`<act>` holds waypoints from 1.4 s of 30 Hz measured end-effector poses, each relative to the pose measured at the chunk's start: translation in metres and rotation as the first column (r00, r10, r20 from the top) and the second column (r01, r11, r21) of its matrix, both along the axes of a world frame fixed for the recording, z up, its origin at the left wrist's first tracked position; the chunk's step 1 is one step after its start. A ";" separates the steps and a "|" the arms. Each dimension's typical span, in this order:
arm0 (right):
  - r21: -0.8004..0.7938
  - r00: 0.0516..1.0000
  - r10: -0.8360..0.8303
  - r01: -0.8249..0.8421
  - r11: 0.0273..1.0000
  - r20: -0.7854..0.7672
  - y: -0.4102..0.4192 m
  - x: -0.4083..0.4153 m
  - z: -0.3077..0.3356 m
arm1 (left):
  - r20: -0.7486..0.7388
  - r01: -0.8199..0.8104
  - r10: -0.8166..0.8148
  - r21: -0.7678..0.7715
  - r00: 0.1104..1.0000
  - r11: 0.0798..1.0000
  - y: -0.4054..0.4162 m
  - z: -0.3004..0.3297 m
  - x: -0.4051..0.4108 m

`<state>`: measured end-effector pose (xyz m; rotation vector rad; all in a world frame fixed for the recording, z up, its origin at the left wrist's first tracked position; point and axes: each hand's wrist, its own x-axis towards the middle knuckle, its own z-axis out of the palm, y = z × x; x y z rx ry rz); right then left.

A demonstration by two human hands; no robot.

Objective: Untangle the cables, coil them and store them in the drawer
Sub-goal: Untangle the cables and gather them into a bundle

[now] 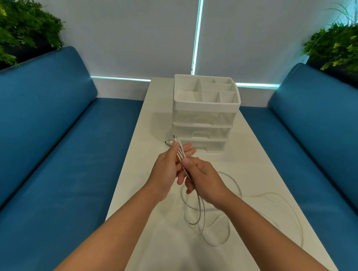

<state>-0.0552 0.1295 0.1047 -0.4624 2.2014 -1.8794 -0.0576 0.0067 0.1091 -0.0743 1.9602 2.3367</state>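
Two bare hands meet above a white counter (255,160) that runs away from the viewer between two blue benches. At far left, a plant (20,27) stands behind the left bench (39,138). The left hand (168,172) has its fingers curled round a bundle of white cables (199,209), whose plug ends stick up past the fingertips. Just to its right, touching it, the right hand (205,178) pinches the same bundle lower down, thumb on top. Below the hands the cables hang in loose loops that spread across the counter toward the right. Beyond the hands, farther along the counter, stands a white drawer unit (203,120) with three closed drawers and an open divided tray on top. At right are the other bench (318,142) and a second plant (344,44).
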 end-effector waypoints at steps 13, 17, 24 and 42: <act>0.066 0.979 0.198 -0.201 0.977 0.044 0.013 0.012 0.012 | 0.003 0.152 -0.152 0.067 0.988 0.986 -0.002 0.009 0.001; 0.084 0.994 0.086 -0.092 0.992 0.064 0.014 0.010 -0.002 | -0.044 0.109 -0.102 0.217 0.994 0.970 -0.010 0.016 -0.003; 0.521 0.965 -0.149 0.244 0.818 -0.217 0.016 0.007 0.004 | -0.086 0.053 -0.009 0.530 0.996 0.846 -0.014 0.030 -0.004; -0.051 0.993 -0.020 0.027 0.998 0.119 0.031 0.018 -0.005 | -0.135 -0.175 0.235 0.353 0.963 0.919 -0.029 0.031 -0.003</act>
